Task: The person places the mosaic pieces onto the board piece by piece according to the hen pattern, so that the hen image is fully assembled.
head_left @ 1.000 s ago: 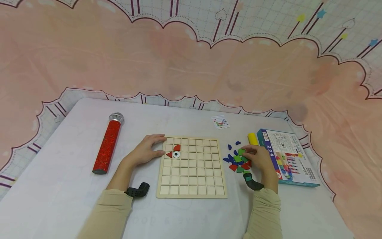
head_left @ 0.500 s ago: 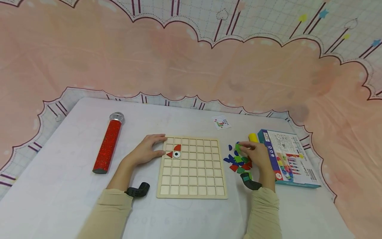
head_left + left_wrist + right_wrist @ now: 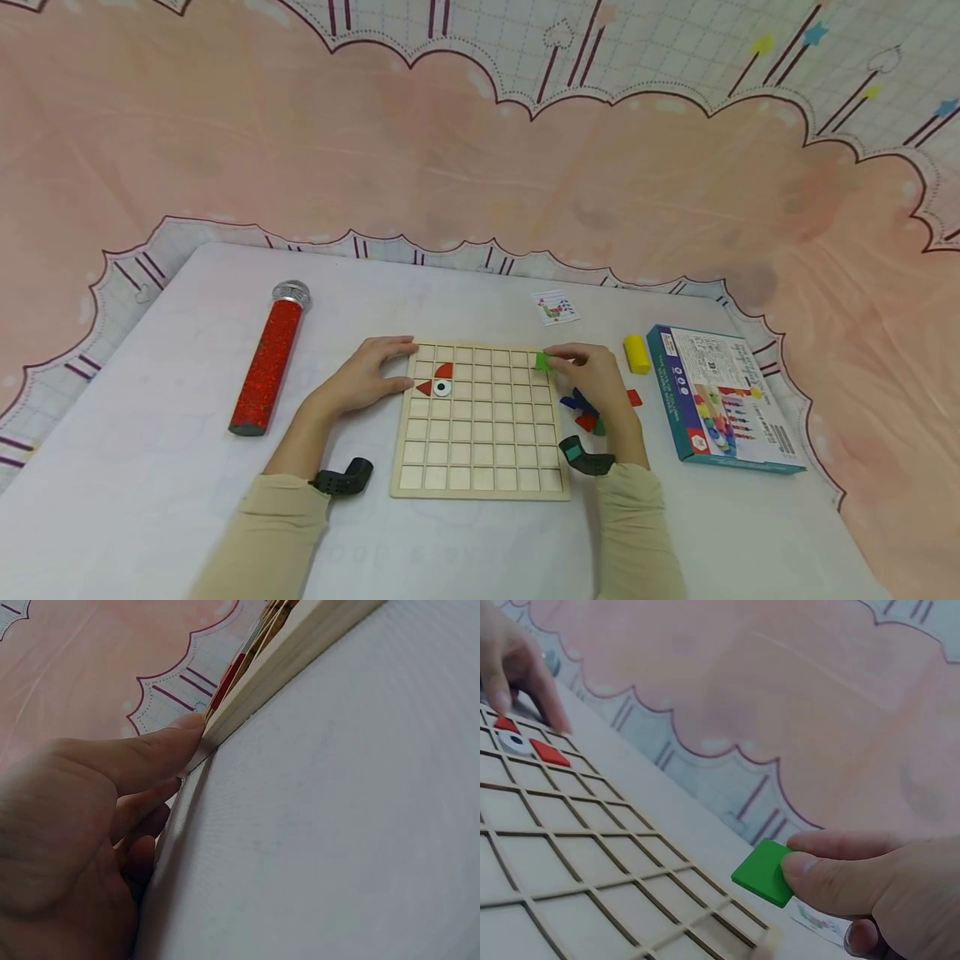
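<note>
A wooden grid board (image 3: pixel 480 467) lies on the white table, with two red pieces (image 3: pixel 445 371) and a white eye disc (image 3: pixel 443 388) in its upper-left cells. My left hand (image 3: pixel 367 377) rests against the board's left edge (image 3: pixel 247 701), thumb (image 3: pixel 142 754) touching its side. My right hand (image 3: pixel 592 375) pinches a green square piece (image 3: pixel 542 361) (image 3: pixel 763 872) above the board's upper-right corner. A pile of blue, red and green pieces (image 3: pixel 585 408) lies just right of the board, partly hidden by that hand.
A red glitter microphone (image 3: pixel 268 362) lies at the left. A yellow cylinder (image 3: pixel 637 353) and a blue printed box (image 3: pixel 716 404) sit at the right. A small pattern card (image 3: pixel 556 307) lies behind the board. A pink backdrop surrounds the table.
My right hand lifted a green piece out of the pile and carried it left to the board's upper-right corner. The left hand stayed put.
</note>
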`<state>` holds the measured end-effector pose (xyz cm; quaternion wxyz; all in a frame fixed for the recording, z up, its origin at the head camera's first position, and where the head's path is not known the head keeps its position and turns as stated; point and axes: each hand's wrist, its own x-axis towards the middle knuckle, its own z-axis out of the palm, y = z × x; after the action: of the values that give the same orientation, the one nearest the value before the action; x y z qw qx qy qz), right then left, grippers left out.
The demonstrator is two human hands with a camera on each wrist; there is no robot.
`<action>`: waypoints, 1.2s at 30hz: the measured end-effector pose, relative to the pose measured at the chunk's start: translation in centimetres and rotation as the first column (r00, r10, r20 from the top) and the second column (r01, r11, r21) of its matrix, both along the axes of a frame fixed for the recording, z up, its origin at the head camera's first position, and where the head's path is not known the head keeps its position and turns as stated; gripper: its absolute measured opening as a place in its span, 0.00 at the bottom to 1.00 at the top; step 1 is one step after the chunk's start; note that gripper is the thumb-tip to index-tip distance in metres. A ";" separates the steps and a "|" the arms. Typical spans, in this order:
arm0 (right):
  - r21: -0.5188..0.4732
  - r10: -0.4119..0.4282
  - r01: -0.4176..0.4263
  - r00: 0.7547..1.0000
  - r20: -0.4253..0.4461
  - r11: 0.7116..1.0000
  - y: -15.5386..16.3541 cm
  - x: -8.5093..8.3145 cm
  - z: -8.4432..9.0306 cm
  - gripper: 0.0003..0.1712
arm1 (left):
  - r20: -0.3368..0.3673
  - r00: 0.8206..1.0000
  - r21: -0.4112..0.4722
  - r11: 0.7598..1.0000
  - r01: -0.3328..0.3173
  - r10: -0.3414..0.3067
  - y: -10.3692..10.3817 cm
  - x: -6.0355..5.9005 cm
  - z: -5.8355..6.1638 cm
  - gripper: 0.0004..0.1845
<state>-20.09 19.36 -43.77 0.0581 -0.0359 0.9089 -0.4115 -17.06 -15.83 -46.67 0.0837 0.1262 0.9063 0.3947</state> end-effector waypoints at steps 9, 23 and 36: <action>-0.062 0.098 -0.099 0.995 -0.008 0.993 -3.4 0.3 -0.1 0.10 | 0.003 1.000 0.000 1.000 -0.003 0.003 -0.1 0.0 0.0 0.31; -0.050 0.294 -0.294 0.956 -0.013 0.955 -8.9 1.8 -1.3 0.07 | 0.001 1.000 0.008 1.000 -0.003 0.003 -0.1 0.0 -0.2 0.31; 0.025 0.369 -0.368 0.929 -0.029 0.929 -11.3 3.0 -1.5 0.05 | 0.016 1.000 0.004 1.000 -0.002 0.002 -0.1 -0.1 -0.3 0.31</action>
<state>-17.08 8.01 -45.25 0.1196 -0.2122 0.8906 -0.3841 -17.11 -15.94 -46.94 0.0901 0.1225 0.9050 0.3974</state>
